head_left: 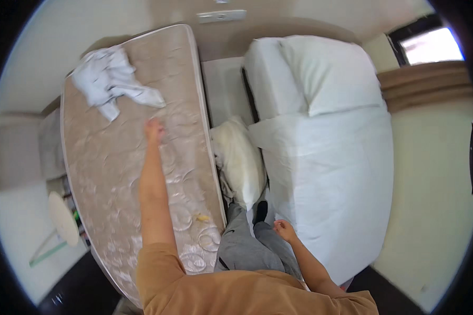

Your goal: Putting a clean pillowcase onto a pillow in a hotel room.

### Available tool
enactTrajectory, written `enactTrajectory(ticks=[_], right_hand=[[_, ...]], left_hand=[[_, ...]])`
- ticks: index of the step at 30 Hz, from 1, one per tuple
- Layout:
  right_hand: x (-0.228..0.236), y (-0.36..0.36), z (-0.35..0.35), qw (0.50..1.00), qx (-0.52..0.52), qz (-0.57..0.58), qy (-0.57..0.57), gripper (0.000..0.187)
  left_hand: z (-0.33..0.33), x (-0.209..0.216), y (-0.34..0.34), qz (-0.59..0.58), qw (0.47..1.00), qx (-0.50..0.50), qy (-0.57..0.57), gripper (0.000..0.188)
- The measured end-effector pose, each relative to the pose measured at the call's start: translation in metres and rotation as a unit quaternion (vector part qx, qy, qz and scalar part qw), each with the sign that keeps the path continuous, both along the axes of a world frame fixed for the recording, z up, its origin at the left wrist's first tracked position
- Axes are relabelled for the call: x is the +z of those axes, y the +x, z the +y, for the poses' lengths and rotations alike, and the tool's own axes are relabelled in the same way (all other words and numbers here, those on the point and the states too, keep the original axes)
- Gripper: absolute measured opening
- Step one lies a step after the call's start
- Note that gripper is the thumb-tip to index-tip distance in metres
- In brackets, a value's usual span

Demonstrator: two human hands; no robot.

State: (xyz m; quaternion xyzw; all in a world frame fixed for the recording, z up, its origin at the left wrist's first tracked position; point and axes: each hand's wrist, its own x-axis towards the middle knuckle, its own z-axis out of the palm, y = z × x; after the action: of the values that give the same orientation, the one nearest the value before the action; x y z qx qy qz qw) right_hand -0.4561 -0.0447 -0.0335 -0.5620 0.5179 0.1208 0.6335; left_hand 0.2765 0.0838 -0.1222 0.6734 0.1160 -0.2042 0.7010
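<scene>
My left arm stretches forward over a bare beige quilted mattress. At its end my left hand is slightly smeared, so how its fingers are held does not show clearly. Just beyond that hand, a crumpled white cloth lies at the mattress's far left, one end trailing toward the hand. My right hand is low beside the near left edge of a bed covered with a white sheet. Its fingers are loosely curled, and nothing shows in them.
Between the two beds runs a narrow gap where my legs stand, with an off-white pillow ahead of them. A white pillow rests on the sheeted bed's far end. A round pale fan-like object stands left of the mattress. Brown curtain hangs right.
</scene>
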Motion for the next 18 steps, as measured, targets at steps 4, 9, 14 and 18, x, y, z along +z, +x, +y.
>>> enactTrajectory(ticks=[4,9,14,18], right_hand=[[0.005,-0.017,0.029,0.991,-0.119,0.055,0.023,0.028],[0.008,-0.009,0.049,0.989,-0.078,0.126,0.003,0.032],[0.009,0.044,0.045,0.992,-0.104,0.066,0.029,0.028],[-0.001,0.112,0.032,0.978,-0.173,-0.023,0.118,0.029]], left_hand=[[-0.108,0.007,0.033,0.028,0.978,-0.021,0.207,0.091],[-0.109,0.017,0.069,-0.105,0.845,-0.198,0.486,0.058],[-0.055,-0.001,0.073,-0.388,0.705,-0.278,0.524,0.036],[-0.019,0.03,-0.101,-0.383,0.713,-0.382,0.445,0.031]])
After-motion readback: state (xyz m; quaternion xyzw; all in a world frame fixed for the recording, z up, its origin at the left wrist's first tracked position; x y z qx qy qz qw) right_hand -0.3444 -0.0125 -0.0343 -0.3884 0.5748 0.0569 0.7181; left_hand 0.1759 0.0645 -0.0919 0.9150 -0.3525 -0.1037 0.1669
